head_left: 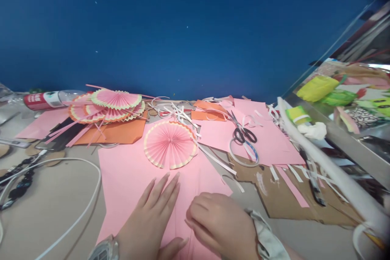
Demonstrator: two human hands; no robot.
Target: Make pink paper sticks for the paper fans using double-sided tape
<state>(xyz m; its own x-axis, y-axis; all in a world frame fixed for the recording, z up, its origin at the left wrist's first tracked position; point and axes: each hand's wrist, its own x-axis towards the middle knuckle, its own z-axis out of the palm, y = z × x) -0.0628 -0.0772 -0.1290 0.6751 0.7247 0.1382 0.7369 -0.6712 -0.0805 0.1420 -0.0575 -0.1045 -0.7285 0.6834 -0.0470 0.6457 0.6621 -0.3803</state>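
A large pink paper sheet (122,183) lies on the table, with a faint crease running between my hands. My left hand (152,215) rests flat on it, fingers stretched out and thumb apart. Just to the right, my right hand (217,221) is curled with its fingers bent onto the paper; whatever may be under those fingers is hidden. Beyond my fingertips sits a round pleated pink paper fan (170,142) with a cream and orange edge and a narrow gap at the bottom.
Stacked paper fans (112,107) and a bottle (45,100) are at the back left, a white cable (99,178) at left. Scissors (240,130), a tape roll (231,154), a cutter (313,183) and cardboard (283,203) lie right, beside a white bar (329,174).
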